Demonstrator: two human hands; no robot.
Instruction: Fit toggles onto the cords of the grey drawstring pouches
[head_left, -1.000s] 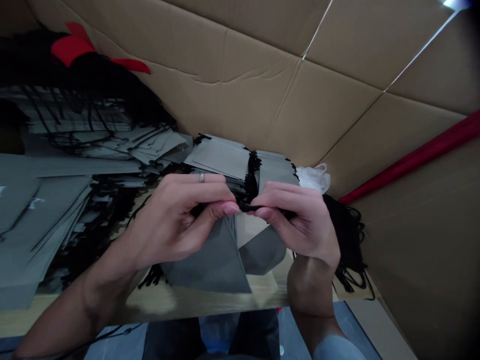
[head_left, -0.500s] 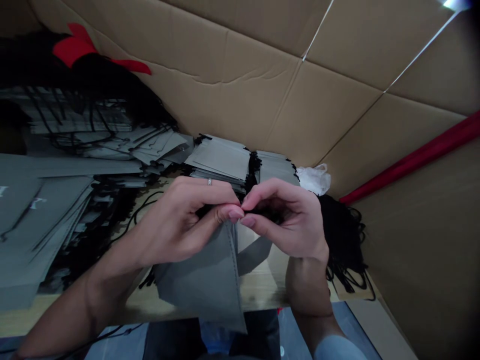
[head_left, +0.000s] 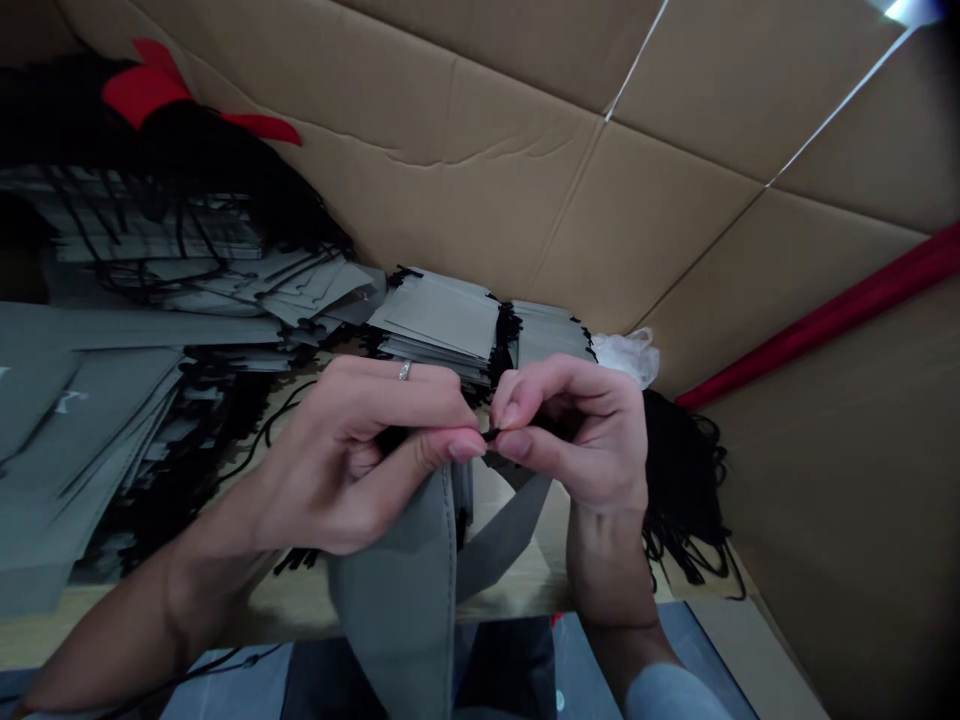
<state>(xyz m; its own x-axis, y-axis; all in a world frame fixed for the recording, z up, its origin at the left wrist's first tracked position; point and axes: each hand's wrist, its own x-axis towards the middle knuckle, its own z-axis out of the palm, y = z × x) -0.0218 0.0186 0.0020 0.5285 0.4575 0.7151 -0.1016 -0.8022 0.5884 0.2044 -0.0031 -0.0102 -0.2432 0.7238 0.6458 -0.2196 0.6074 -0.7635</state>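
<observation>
In the middle of the head view, my left hand [head_left: 375, 450], with a ring on one finger, is closed in a pinch. My right hand [head_left: 577, 430] pinches from the other side, its fingertips almost touching the left ones. Between them shows a short piece of black cord [head_left: 490, 435], gripped by both. A grey bag-like piece [head_left: 405, 590] with a stitched edge hangs below my left hand. Another grey flap [head_left: 502, 535] slants under my right hand. How the cord joins the grey piece is hidden by my fingers.
Stacks of grey pieces with black cords [head_left: 442, 315] stand behind my hands. More grey pieces [head_left: 45, 450] lie at left. A heap of black cords [head_left: 682, 485] and a clear plastic bag [head_left: 630, 355] are at right. A cardboard wall [head_left: 487, 130] rises behind the wooden table [head_left: 517, 590].
My fingertips have moved slightly apart, and black cord now shows between them. The hanging grey piece has swung and turned, dropping lower in the view.
</observation>
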